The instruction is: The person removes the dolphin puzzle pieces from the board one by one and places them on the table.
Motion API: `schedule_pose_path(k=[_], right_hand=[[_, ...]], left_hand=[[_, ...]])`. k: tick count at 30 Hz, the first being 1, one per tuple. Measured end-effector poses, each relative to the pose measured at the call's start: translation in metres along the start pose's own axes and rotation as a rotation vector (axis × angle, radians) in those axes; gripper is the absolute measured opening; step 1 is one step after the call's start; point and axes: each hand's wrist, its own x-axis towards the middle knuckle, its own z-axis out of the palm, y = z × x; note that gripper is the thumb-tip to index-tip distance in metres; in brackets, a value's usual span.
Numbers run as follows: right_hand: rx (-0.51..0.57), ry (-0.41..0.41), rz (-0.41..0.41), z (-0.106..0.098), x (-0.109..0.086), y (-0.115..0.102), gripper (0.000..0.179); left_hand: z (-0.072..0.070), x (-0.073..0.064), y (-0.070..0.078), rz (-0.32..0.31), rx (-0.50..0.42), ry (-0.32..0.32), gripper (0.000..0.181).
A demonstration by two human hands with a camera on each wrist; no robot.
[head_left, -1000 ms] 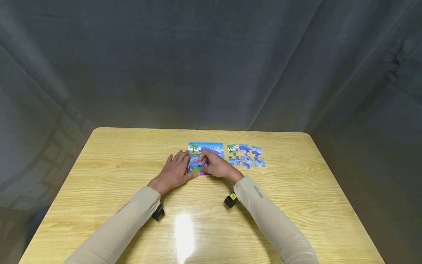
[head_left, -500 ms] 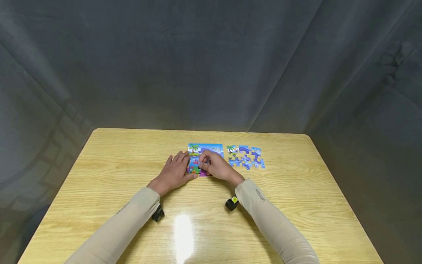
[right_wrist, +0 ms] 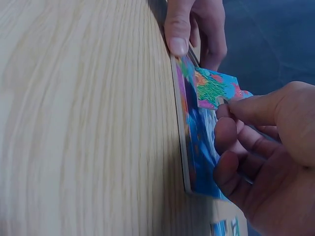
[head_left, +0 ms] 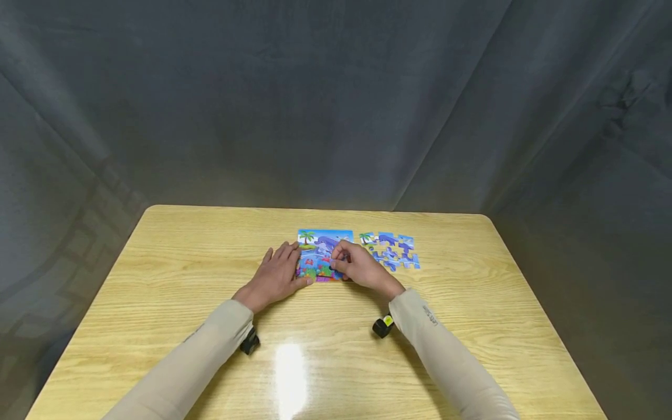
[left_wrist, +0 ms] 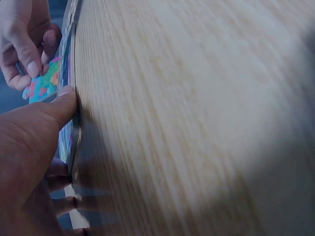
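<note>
A puzzle board (head_left: 326,234) with a dolphin, a palm and a colourful seabed lies flat near the back of the table. My right hand (head_left: 362,268) pinches a puzzle piece (right_wrist: 215,88) between thumb and fingertips. Green coral and a red crab are printed on that piece, which stands tilted over the board's lower middle. Along the board's left side rests my left hand (head_left: 274,275), fingers extended and thumb (left_wrist: 65,101) at the near left corner. My right hand covers the board's lower right part in the head view.
Several loose puzzle pieces (head_left: 389,240) lie just right of the board, showing palm, dolphin and water parts. The wooden table (head_left: 199,256) runs back to a dark grey curtain (head_left: 315,116). Each wrist carries a small black camera (head_left: 382,327).
My right hand has shifted right with the puzzle piece, from the board's lower left to its lower middle, uncovering more of the dolphin. My left hand has stayed at the left edge.
</note>
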Motion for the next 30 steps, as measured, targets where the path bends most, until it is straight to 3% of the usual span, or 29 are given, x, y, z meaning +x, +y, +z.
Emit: schedule_pose_path(k=[30], right_hand=[[-0.080, 0.024, 0.064, -0.059, -0.058, 0.038, 0.005]], left_hand=[[0.000, 0.000, 0.001, -0.001, -0.017, -0.014, 0.087]])
